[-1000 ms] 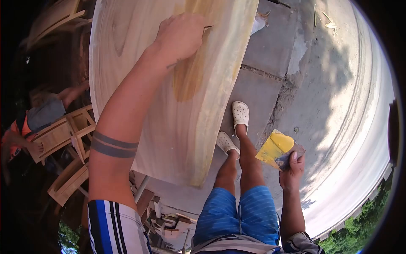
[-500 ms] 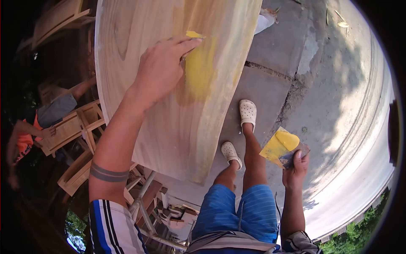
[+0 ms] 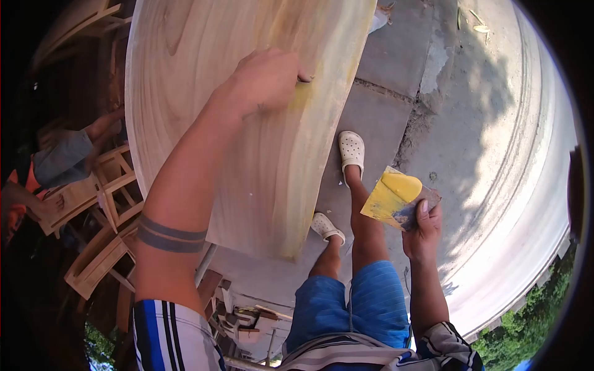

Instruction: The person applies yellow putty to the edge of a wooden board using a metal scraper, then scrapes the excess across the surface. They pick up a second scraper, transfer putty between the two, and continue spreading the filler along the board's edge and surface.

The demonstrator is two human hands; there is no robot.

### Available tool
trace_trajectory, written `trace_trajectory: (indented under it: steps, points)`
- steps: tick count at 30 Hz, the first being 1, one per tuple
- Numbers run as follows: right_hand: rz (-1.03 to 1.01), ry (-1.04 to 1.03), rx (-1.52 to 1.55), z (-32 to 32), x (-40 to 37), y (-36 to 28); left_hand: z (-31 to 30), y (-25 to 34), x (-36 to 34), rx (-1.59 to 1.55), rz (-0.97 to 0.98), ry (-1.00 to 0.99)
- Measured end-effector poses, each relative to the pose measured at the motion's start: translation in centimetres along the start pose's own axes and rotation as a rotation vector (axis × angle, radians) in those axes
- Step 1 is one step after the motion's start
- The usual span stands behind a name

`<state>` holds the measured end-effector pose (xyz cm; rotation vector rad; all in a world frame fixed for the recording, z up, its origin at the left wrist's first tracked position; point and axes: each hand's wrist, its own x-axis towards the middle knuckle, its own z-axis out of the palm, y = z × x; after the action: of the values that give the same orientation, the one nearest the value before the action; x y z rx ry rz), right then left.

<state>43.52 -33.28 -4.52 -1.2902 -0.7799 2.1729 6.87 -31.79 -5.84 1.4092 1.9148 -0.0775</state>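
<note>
A large pale wooden slab (image 3: 204, 93) with rounded edges fills the upper left, streaked with yellow filler near its right edge. My left hand (image 3: 266, 77) presses on the slab over a yellow patch, fingers curled on a small scraper that is mostly hidden under them. Lower right, my right hand (image 3: 422, 232) grips a flat board (image 3: 396, 198) loaded with a mound of yellow filler, held above the pavement and apart from the slab.
My legs in blue shorts and white clogs (image 3: 352, 148) stand on grey paving slabs (image 3: 445, 111) just right of the slab. Wooden chair frames (image 3: 105, 204) are stacked at the left, where another person (image 3: 55, 167) works. Metal legs show under the slab.
My left hand drew back down the slab from its stretched-out position, spreading the yellow patch thinner. My left foot stepped back. The right hand with the filler board shifted slightly left.
</note>
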Motion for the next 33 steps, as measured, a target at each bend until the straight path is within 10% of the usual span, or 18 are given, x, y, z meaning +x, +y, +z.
trace_trajectory:
  steps: [4,11,16,20,25,33]
  points:
    - [-0.009,0.025,0.064,0.4,-2.4,1.5,5.4,2.1,-8.7,-0.034,0.015,-0.21]
    - [-0.009,0.073,0.024,-1.1,-3.3,1.6,-4.9,3.8,3.8,0.156,0.004,0.264]
    - [-0.002,0.136,0.041,-1.2,-1.2,-0.6,5.5,1.4,1.3,0.358,0.15,0.596]
    - [-0.02,0.096,0.057,-1.2,0.5,-2.6,6.7,3.5,-9.2,0.241,0.15,0.044]
    - [-0.034,0.104,0.053,-1.4,1.6,-4.3,-7.1,2.1,3.6,-0.033,0.073,0.323]
    - [-0.017,0.097,-0.062,-2.4,1.9,-5.1,-11.1,0.7,14.0,0.049,0.072,-0.059]
